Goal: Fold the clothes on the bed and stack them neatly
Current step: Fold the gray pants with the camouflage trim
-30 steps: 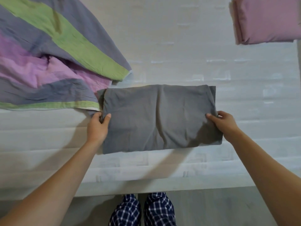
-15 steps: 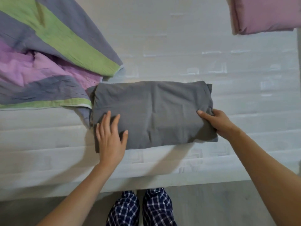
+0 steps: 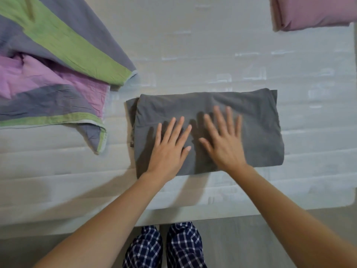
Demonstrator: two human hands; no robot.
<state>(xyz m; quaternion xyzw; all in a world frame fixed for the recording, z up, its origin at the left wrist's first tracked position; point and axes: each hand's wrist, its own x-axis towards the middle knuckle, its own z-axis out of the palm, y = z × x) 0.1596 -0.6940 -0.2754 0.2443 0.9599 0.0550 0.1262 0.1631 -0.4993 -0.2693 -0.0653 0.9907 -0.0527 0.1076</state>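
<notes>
Grey folded garment [image 3: 257, 120] runs left-to-right, your left hand [image 3: 170, 149] and right hand [image 3: 225, 147] flat on its middle, fingers [image 3: 218, 118] spread, gripping nothing.

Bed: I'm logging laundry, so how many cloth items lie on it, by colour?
Grey cloth: 1
Pink cloth: 1
Striped cloth: 1
Total: 3

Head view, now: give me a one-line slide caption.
Left hand and right hand lie flat on the folded grey garment on the white bed.
</notes>
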